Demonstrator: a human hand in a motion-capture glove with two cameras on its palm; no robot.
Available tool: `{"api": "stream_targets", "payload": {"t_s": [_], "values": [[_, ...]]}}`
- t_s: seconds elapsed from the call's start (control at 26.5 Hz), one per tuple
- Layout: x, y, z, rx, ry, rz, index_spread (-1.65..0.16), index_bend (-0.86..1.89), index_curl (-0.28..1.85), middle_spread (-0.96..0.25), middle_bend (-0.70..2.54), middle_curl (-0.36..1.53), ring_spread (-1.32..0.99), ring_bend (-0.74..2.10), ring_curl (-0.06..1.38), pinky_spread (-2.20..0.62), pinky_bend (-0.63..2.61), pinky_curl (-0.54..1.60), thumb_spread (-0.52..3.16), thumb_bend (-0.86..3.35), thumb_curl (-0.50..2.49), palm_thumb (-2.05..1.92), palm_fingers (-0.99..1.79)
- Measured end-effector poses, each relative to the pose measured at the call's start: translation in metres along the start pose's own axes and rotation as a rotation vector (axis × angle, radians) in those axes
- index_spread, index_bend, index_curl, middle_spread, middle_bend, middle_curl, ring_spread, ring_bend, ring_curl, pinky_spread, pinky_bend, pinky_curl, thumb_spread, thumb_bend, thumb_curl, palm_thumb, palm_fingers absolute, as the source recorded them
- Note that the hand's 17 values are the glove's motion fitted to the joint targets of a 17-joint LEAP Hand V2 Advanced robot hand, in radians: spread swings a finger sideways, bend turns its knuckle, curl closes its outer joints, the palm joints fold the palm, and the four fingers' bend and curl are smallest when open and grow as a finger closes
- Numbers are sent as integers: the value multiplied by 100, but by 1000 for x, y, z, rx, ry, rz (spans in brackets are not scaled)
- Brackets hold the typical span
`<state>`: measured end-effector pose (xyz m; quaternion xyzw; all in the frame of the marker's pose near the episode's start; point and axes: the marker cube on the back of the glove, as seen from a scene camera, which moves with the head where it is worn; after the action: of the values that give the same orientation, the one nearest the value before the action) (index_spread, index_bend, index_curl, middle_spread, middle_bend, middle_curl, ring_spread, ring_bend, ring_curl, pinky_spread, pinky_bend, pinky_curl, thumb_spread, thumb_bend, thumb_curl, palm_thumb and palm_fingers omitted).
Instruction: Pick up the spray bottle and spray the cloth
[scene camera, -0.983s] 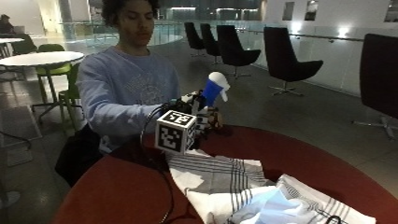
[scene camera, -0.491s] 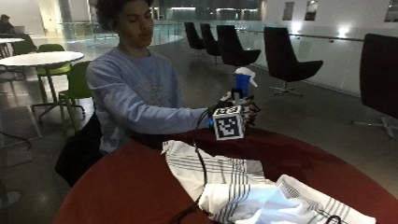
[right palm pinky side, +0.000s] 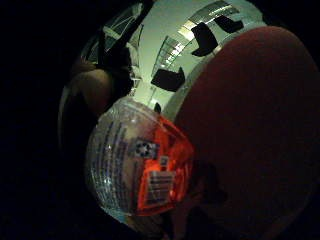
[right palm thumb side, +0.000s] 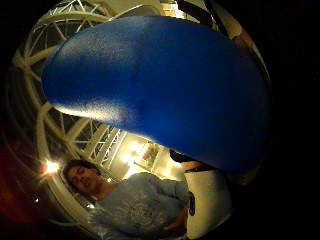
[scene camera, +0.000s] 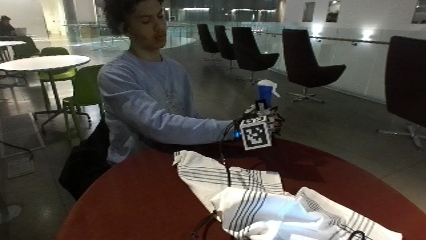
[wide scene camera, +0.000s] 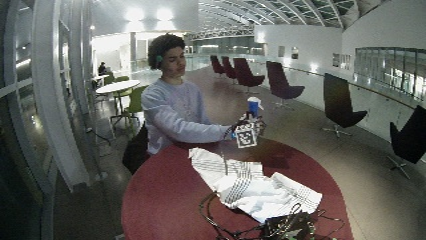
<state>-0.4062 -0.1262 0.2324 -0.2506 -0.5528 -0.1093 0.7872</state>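
Note:
In the outside view the person's gloved right hand (scene camera: 271, 121) grips a spray bottle (scene camera: 266, 93) upright, above the far edge of the round red table (scene camera: 133, 200). The bottle's blue-and-white spray head stands above the fingers. A white cloth (scene camera: 266, 205) with dark stripes lies crumpled on the table, below and nearer the camera than the hand. The wide view shows the same hand (wide scene camera: 251, 124), bottle (wide scene camera: 253, 105) and cloth (wide scene camera: 253, 187). Close to the palm are the bottle's clear body with an orange label (right palm pinky side: 135, 170) and its blue head (right palm thumb side: 160, 85).
Black cables and a small device (wide scene camera: 286, 227) lie at the table's near edge beside the cloth. Bare red tabletop (wide scene camera: 166, 200) stretches to the left of the cloth. Black chairs (scene camera: 303, 65) stand on the floor behind the table.
The gloved hand has carried the bottle outward from the person's chest, to the right over the table's far side. The cloth lies as before.

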Motion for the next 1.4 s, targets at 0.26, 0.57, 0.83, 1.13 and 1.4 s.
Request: {"api": "stream_targets", "payload": {"t_s": [0.26, 0.57, 0.83, 1.13, 1.4], "values": [[4, 2, -1, 17, 9, 5, -24, 15, 40, -9, 32, 50, -7, 48, 41, 17, 13, 23, 74, -3, 64, 91, 96], [-35, 35, -58, -7, 38, -2, -30, 11, 37, -9, 37, 50, -7, 45, 40, 23, 13, 21, 89, -5, 57, 79, 75], [-58, 100, -171, 50, 363, 2, -30, 16, 36, -9, 36, 48, -7, 43, 38, 24, 13, 20, 95, -3, 53, 77, 79], [-51, 204, -292, 147, 789, 76, -30, 18, 37, -7, 37, 47, -6, 41, 37, 24, 12, 19, 101, -2, 49, 76, 82], [-33, 256, -342, 139, 1021, 165, -30, 19, 39, -7, 38, 47, -6, 39, 37, 24, 11, 18, 104, -2, 48, 77, 84]]}}
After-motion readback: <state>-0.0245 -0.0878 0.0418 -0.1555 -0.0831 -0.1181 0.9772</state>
